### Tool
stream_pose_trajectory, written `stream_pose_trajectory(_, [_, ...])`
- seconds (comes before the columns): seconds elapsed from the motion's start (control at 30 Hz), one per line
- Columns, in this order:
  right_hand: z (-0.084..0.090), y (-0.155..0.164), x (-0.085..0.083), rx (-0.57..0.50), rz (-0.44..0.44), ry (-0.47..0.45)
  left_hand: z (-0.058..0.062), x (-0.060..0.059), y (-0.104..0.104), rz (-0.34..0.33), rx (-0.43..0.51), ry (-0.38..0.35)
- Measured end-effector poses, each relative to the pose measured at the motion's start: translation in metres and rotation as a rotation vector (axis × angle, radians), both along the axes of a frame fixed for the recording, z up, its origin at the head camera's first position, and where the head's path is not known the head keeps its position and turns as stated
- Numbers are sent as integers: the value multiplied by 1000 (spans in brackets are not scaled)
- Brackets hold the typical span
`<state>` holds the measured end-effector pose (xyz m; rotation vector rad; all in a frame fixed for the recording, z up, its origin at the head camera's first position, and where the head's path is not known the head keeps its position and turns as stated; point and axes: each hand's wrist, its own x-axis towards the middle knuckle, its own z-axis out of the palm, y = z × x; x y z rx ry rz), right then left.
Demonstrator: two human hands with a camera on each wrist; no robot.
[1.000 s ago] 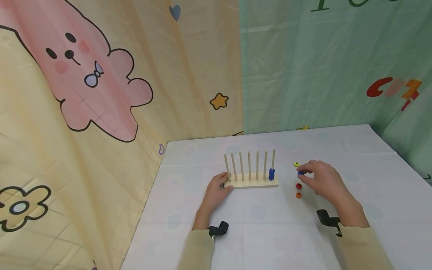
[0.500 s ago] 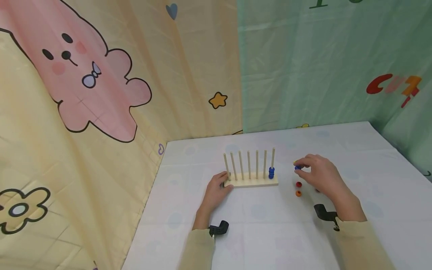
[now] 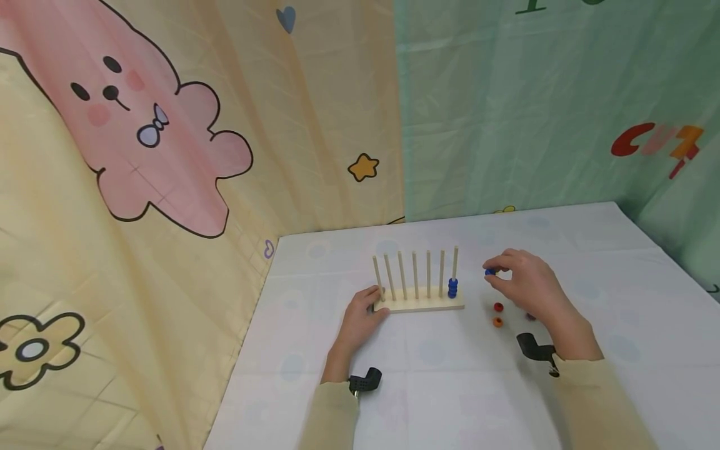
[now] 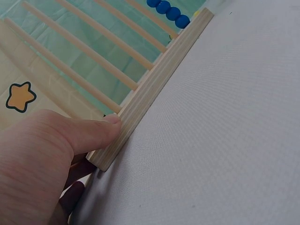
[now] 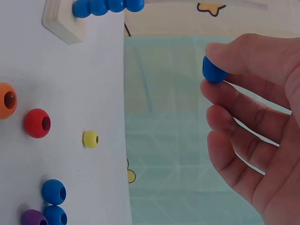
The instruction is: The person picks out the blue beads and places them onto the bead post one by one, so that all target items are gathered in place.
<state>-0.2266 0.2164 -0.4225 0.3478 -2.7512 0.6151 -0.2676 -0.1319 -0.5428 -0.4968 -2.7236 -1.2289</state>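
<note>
right hand (image 3: 525, 284) pinches blue bead (image 3: 490, 272), just right of upright end peg (image 3: 455, 262) | left hand (image 3: 360, 319) grips peg board (image 3: 419, 304) left end

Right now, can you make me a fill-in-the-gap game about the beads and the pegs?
1. The right hand pinches a ____ bead.
2. The left hand holds the end of the wooden ____.
3. The beads on the peg are all ____.
4. Beside the red bead lies an ____ bead.

Missing words: blue; base; blue; orange
</note>
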Motion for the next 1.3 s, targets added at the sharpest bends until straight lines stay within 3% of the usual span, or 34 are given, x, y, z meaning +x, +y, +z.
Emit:
stream_pose_trajectory(0.33, [11,-6,-4,-20,-6,7,0,0,1,-3,2,-3])
stream_pose_trajectory(0.93, [34,-15,-8,-49,31,144,1,-1,2,15,-10,-16])
stream_pose_trajectory(1.3, [51,-29,-6,-54,54,177,-2,0,2,22,-7,-33])
